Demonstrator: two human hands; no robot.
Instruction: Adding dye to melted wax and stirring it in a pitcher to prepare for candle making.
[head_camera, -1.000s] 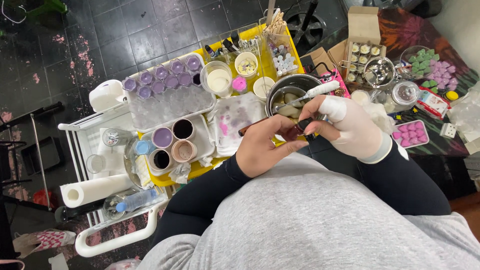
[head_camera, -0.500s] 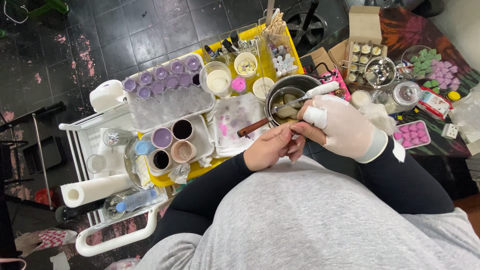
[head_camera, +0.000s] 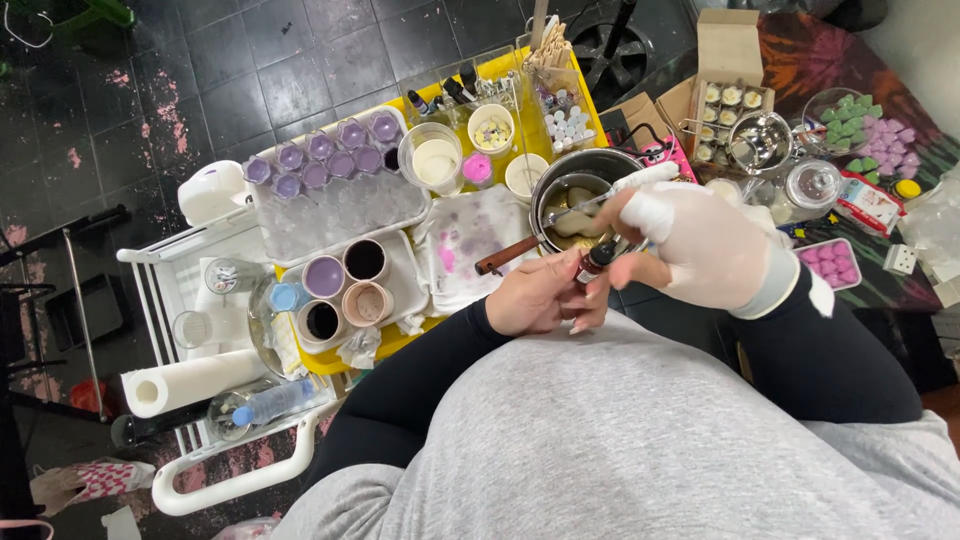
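Note:
My bare left hand (head_camera: 540, 298) is closed around a small dark bottle (head_camera: 590, 266) with a red label and black cap, held just above my grey-shirted belly. My right hand (head_camera: 700, 245), in a white glove, is beside it with its fingertips at the bottle's cap. That hand also grips a white-handled spoon (head_camera: 648, 178) whose metal end reaches into a steel pot (head_camera: 560, 168). The pot has a wooden handle (head_camera: 505, 257) and holds pale lumps.
A yellow tray (head_camera: 330, 362) on a white cart (head_camera: 150, 262) carries purple-filled jars (head_camera: 320, 150), cups (head_camera: 345, 285), a stained cloth (head_camera: 470, 240) and small bottles (head_camera: 568, 125). A paper roll (head_camera: 185, 380) lies at left. At right are a box of small candles (head_camera: 728, 95), green and purple wax shapes (head_camera: 865, 125) and a pink mould (head_camera: 828, 265).
My gloved right hand has drawn slightly to the right, so the small bottle now shows between the two hands. The left hand has barely moved.

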